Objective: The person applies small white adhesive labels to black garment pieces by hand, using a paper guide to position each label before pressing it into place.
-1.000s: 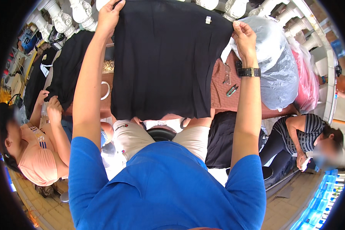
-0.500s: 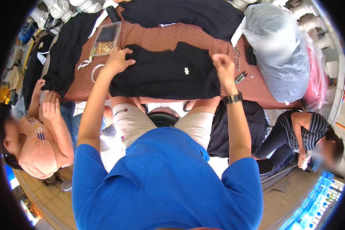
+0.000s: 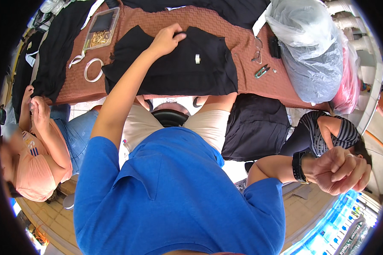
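Note:
A black garment (image 3: 174,72) lies spread over the near edge of the cloth-covered table, a small white tag (image 3: 197,59) on its front. My left hand (image 3: 168,40) is at the garment's far edge, by the dip of the neckline. Its fingers are curled down on the fabric, with the thumb on the right. Far out to the right, well off the table, my right hand (image 3: 342,170) is raised with its fingers curled in. Whatever it may hold is too small to make out. A ring and a dark watch (image 3: 301,167) are on that side.
On the brown tablecloth (image 3: 127,19) lie a clear box of gold-coloured pieces (image 3: 100,36), a white ring (image 3: 93,70), thread snips (image 3: 262,71) and eyeglasses (image 3: 258,51). A stuffed plastic bag (image 3: 306,59) stands right. People sit left (image 3: 40,165) and right (image 3: 327,127); black fabric (image 3: 255,125) hangs beside my leg.
My right hand has swung from the garment's right edge far out to the lower right. My left hand has moved from the left edge to the neckline. The garment's left part is shifted.

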